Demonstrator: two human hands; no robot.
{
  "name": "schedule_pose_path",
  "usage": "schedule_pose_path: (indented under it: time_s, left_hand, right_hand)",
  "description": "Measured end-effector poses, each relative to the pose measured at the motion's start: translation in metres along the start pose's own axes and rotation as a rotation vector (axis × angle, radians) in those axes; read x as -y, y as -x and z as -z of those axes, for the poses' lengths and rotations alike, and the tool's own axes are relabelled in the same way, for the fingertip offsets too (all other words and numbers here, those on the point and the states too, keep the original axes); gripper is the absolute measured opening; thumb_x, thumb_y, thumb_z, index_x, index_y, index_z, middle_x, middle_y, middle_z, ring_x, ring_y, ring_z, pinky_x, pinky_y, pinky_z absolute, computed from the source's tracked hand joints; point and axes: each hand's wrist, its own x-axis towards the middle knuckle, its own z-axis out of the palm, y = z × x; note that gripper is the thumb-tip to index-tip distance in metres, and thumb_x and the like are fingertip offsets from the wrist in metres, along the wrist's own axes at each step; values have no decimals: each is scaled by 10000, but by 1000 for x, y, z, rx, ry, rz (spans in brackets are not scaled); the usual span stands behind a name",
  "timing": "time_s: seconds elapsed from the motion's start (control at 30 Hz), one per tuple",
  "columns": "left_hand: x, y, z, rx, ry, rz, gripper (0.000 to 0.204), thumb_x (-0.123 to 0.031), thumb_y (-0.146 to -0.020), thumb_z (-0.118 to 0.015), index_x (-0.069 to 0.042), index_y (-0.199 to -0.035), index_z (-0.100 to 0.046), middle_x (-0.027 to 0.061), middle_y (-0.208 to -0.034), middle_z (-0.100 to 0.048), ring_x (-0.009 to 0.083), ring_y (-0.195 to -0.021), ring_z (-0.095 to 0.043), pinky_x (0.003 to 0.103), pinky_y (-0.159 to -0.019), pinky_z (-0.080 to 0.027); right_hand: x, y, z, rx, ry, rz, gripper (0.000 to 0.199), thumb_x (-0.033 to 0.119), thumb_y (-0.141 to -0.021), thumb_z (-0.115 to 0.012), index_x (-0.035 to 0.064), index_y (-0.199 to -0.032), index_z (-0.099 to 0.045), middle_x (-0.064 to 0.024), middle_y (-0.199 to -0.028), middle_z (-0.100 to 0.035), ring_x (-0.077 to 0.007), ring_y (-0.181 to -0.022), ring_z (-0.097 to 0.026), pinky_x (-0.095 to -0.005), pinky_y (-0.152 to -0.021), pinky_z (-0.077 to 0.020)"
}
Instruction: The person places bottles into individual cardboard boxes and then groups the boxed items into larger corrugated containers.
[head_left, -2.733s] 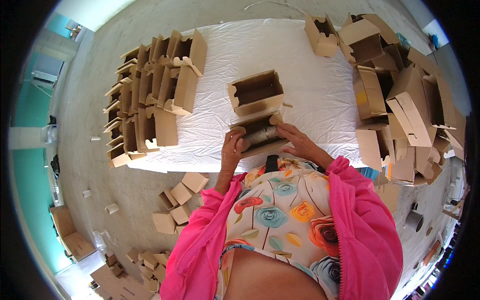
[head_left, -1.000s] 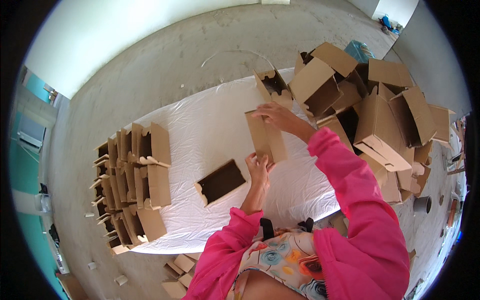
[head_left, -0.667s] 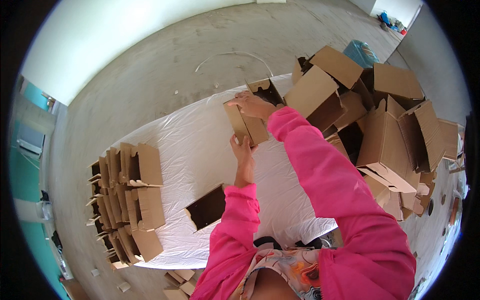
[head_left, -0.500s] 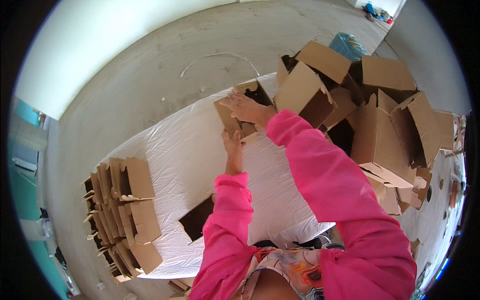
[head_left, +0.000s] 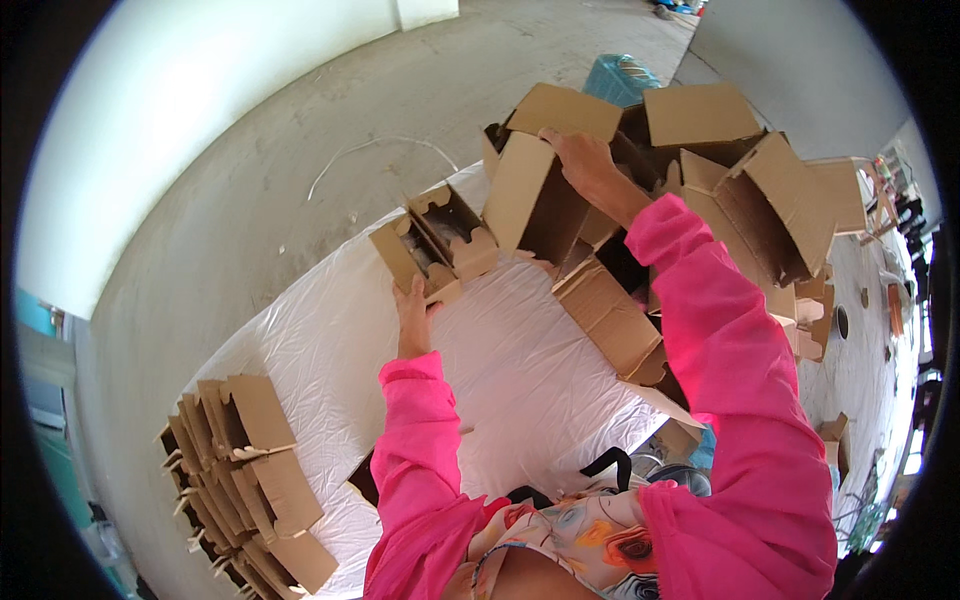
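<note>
Two small open cardboard boxes stand side by side at the far edge of the white-covered table. My left hand (head_left: 414, 322) grips the near end of the left one, a narrow cardboard box (head_left: 393, 262), its thumb and fingers at the corner. Touching it is the second small box (head_left: 445, 208), its notched flap turned out. To the right, my right hand (head_left: 588, 168) has its fingers closed over the upper edge of a larger open cardboard box (head_left: 522, 190) in the heap. The fingertips are partly hidden behind that edge.
Several open cartons (head_left: 765, 215) are heaped on the right. Nested cardboard boxes (head_left: 275, 490) stand in rows at the left end of the white sheet (head_left: 340, 345). A blue wrapped bundle (head_left: 618, 80) sits beyond the heap. Another dark-inside box (head_left: 365, 480) is partly behind my left sleeve.
My right hand has left the small box and moved right to the larger box in the heap. My left hand stays at the small box. The whole view has shifted.
</note>
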Motion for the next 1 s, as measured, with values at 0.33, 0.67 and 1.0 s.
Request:
schedule_pose_path:
  time_s: [0.33,0.67,1.0]
  left_hand:
    - [0,-3,6,47,-55,-7,541,-231,-833,-500,-113,-1262,-192,105,-1165,-398,268,-983,-494,392,-654,-508]
    - [-1,-6,-4,108,-102,-57,566,-331,-838,-492,-125,-1263,-180,145,-1127,-423,270,-853,-547,367,-658,-508]
    - [-17,-6,-22,-244,-710,92,548,-335,-799,-505,-156,-1261,-273,213,-1072,-484,342,-785,-546,443,-660,-447]
  right_hand:
    - [-179,-5,177,-631,231,-374,431,122,-736,-484,217,-1155,-451,-167,-865,-587,-335,-746,-573,-395,-633,-470]
    - [-354,169,198,-433,453,-627,450,172,-753,-441,86,-1191,-383,-258,-880,-568,-406,-808,-558,-448,-702,-449]
    - [-309,157,230,-221,505,-778,530,394,-800,-438,201,-1272,-293,-239,-1011,-546,-414,-930,-518,-464,-779,-416]
